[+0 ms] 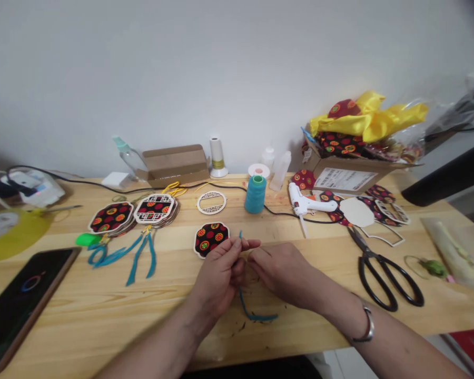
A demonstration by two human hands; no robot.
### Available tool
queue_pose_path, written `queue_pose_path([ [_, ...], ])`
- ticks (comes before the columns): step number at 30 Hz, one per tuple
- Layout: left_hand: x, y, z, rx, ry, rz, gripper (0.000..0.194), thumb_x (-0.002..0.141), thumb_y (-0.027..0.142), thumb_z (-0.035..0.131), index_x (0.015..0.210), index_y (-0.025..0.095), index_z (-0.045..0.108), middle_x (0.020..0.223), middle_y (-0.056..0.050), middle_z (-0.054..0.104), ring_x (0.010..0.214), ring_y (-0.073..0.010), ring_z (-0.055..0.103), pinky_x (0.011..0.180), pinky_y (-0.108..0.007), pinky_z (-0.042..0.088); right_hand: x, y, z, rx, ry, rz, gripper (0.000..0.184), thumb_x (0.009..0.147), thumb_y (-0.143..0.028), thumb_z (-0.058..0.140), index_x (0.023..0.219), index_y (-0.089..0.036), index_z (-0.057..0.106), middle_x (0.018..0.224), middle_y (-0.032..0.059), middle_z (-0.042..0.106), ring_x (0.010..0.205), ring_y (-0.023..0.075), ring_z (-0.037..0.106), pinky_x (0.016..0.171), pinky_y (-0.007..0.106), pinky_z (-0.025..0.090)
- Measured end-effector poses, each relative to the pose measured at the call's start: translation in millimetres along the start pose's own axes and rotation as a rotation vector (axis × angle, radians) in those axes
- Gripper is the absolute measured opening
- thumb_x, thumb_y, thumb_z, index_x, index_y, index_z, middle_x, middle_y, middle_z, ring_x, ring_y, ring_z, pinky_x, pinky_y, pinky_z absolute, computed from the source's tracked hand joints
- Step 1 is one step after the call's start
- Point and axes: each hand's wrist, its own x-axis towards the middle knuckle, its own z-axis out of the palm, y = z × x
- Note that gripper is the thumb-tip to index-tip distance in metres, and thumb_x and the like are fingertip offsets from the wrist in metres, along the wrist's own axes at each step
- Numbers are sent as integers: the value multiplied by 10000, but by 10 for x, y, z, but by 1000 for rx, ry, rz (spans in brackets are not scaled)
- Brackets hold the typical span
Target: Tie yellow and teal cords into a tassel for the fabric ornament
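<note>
**Two hands, one teal cord at mid-desk**

Two hands meet near the middle of the wooden desk (82, 321). The left hand (217, 276) is closed, thumb and forefinger pinching a teal cord (256, 316) whose short end pokes up above the fingertips, while its long end trails down toward 6 o'clock and curls on the wood. The right hand (278, 271) lies just beside the left, at its 3 o'clock, fingers curled toward the same pinch point; whether it grips the cord I cannot tell. One bracelet (368, 326) circles the right wrist.

One fabric-covered disc (210, 238), black with red and orange flowers, lies at 11 o'clock of the hands, just beside them. One pale openwork ring (211, 202) sits beyond it at 12 o'clock, and one teal thread spool (255, 194) stands to the ring's 3 o'clock. One white glue gun (310, 202) lies further toward 3 o'clock, near one cardboard box (349, 176) stuffed with patterned and yellow cloth.

Two stacks of finished ornaments (136, 213) with teal tassels lie at 10 o'clock of the hands. One pair of black scissors (383, 271) rests at 3 o'clock, well apart. One phone (21, 300) sits at the desk's 8 o'clock edge.
</note>
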Motion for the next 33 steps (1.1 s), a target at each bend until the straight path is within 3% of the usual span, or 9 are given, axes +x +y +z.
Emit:
queue_pose_path([
  [4, 5, -2, 9, 39, 21, 40, 215, 747, 328, 634, 786, 116, 629, 478, 83, 339, 390, -11, 161, 381, -163, 101, -1, -9, -81, 49, 76, 55, 143, 848, -219, 476, 761, -167, 576, 679, 13, 617, 600, 125, 542, 543, 248, 336],
  [7, 7, -28, 4, 66, 32, 103, 192, 750, 327, 629, 746, 138, 600, 519, 62, 432, 387, -9, 185, 389, -172, 111, 21, 29, -175, 189, 279, 226, 217, 839, -306, 509, 724, -160, 622, 689, 36, 611, 641, 129, 546, 572, 246, 369],
  [10, 0, -68, -13, 155, 17, 150, 208, 778, 345, 594, 755, 139, 599, 583, 37, 505, 403, -14, 216, 401, -182, 133, 63, 108, -212, 437, 408, 373, 146, 814, -255, 554, 789, -164, 665, 760, 46, 624, 714, 132, 553, 602, 235, 406],
  [14, -17, -103, -28, 283, -21, 179, 232, 808, 347, 556, 742, 132, 612, 586, 31, 492, 437, -29, 235, 418, -191, 148, 112, 177, -162, 786, 306, 485, 233, 711, -262, 657, 910, -144, 687, 780, 51, 640, 663, 133, 551, 571, 250, 429],
  [21, -44, -63, 24, 365, -80, 128, 292, 796, 341, 563, 593, 134, 537, 561, 39, 436, 497, -56, 286, 463, -191, 203, 148, 137, -94, 1177, 218, 586, 187, 630, -265, 708, 775, -148, 721, 703, 32, 659, 656, 140, 585, 624, 271, 448],
  [26, -50, -49, 34, 427, -87, 107, 324, 792, 370, 553, 569, 139, 510, 532, 46, 408, 474, -62, 253, 445, -205, 165, 159, 119, -114, 1197, 252, 594, 86, 625, -233, 704, 630, -147, 699, 608, 12, 638, 597, 123, 564, 587, 249, 433],
  [33, -47, -71, 29, 379, -95, 122, 283, 779, 342, 573, 586, 138, 537, 574, 30, 459, 515, -67, 322, 480, -195, 221, 143, 147, -104, 874, 399, 495, 72, 656, -185, 677, 590, -167, 658, 622, 5, 589, 690, 148, 541, 685, 285, 421],
])
